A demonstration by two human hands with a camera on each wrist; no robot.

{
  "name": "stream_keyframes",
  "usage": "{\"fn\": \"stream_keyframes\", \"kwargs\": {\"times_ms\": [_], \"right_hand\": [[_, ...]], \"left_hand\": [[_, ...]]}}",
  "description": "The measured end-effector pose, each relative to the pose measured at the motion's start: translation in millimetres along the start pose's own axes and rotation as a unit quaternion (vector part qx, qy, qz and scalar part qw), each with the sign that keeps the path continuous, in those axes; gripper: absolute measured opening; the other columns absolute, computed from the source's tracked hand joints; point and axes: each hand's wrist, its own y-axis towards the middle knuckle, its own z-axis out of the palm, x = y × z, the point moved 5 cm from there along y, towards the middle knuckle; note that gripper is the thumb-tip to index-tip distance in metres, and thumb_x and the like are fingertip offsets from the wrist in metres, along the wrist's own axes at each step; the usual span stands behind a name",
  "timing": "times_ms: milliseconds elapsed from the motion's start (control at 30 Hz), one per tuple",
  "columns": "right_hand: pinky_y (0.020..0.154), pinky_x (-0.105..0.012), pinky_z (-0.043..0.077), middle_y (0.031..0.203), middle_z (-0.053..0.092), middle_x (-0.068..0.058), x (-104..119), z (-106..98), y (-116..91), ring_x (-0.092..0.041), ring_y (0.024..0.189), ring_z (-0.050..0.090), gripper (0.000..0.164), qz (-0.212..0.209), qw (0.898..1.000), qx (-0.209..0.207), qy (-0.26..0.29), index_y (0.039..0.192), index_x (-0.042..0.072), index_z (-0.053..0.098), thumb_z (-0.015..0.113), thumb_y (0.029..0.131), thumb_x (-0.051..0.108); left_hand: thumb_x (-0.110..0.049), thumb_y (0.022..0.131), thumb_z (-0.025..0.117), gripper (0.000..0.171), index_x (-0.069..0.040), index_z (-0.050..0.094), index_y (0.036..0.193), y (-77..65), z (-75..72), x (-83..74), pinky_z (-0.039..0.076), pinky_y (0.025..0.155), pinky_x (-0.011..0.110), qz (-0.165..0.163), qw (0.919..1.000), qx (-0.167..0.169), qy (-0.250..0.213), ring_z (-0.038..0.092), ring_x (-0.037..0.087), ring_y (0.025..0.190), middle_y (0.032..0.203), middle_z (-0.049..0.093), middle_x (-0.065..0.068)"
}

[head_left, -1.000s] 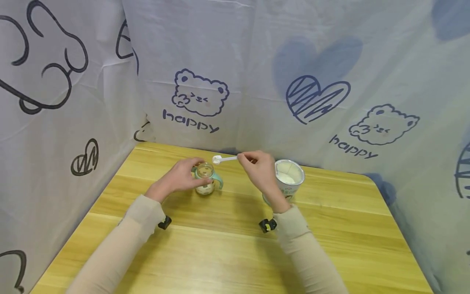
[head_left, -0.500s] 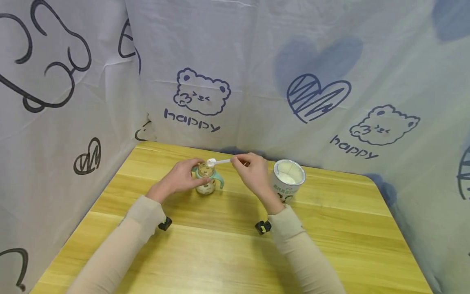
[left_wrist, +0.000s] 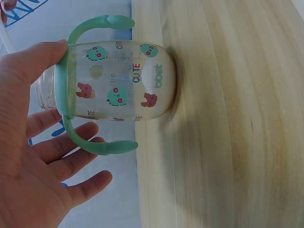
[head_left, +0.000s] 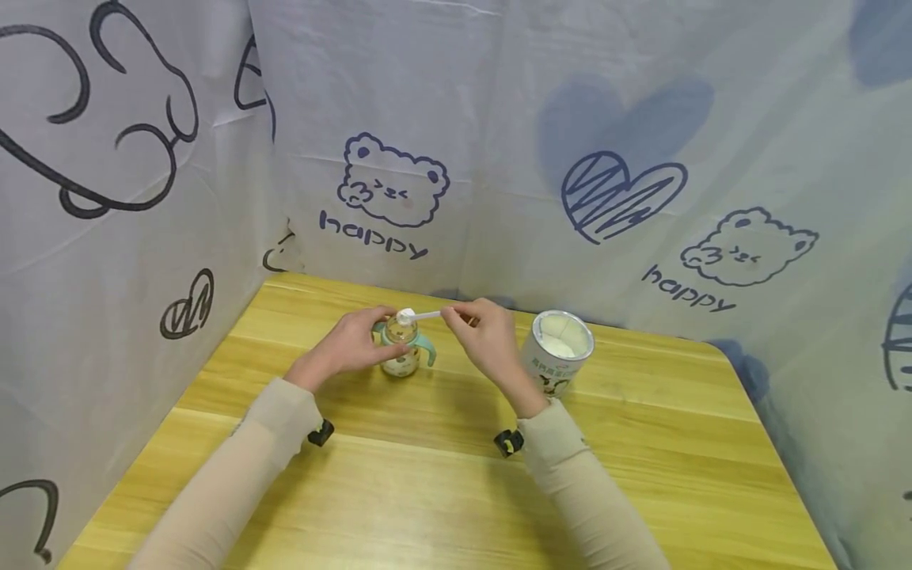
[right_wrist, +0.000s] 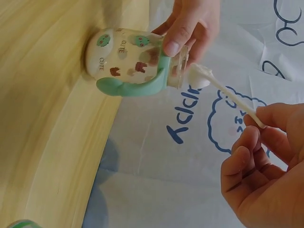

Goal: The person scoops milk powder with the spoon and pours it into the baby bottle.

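wood-grain table (head_left: 413, 499) | two-handled bottle (left_wrist: 116, 80) standing upright | open powder tin (head_left: 552, 372) right of it

The head view is evenly, moderately lit, the cloth (head_left: 499, 95) a dull grey, the table (head_left: 399, 491) carrying a broad pale sheen at its near middle. A soft-edged shadow beside the right sleeve (head_left: 591, 491) suggests light from above. Lettering on the tin (head_left: 550, 370) looks soft (too small to read well). The left wrist view is cooler, the bottle (left_wrist: 104, 78) crisply printed; the right wrist view is warmer, its scoop (right_wrist: 232, 97) pale and short on detail.
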Motion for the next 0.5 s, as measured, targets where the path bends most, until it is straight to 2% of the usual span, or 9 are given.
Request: {"fn": "stream_keyframes", "kwargs": {"times_ms": [200,500], "right_hand": [[0.055,-0.024,0.044,0.080,0.068,-0.005,1.3,2.1,-3.3,-0.014,0.066,0.054,0.021,-0.064,0.997,0.007,-0.042,0.104,0.009,0.085,0.072,0.102,0.025],[0.054,-0.022,0.044,0.080,0.064,-0.003,5.3,6.1,-8.0,-0.010,0.061,0.051,0.020,-0.152,0.983,0.008,-0.103,0.105,0.009,0.084,0.071,0.103,0.024]], "left_hand": [[-0.048,0.091,0.081,0.075,-0.010,0.055,0.150,-0.3,1.3,-0.4,0.055,0.107,0.054,0.004,1.0000,0.003,0.004,0.067,0.033,0.122,0.136,0.069,0.014],[-0.050,0.091,0.081,0.076,-0.010,0.055,0.150,-2.3,1.7,0.0,0.055,0.107,0.054,0.005,1.0000,-0.001,0.006,0.067,0.033,0.122,0.135,0.069,0.014]]}}
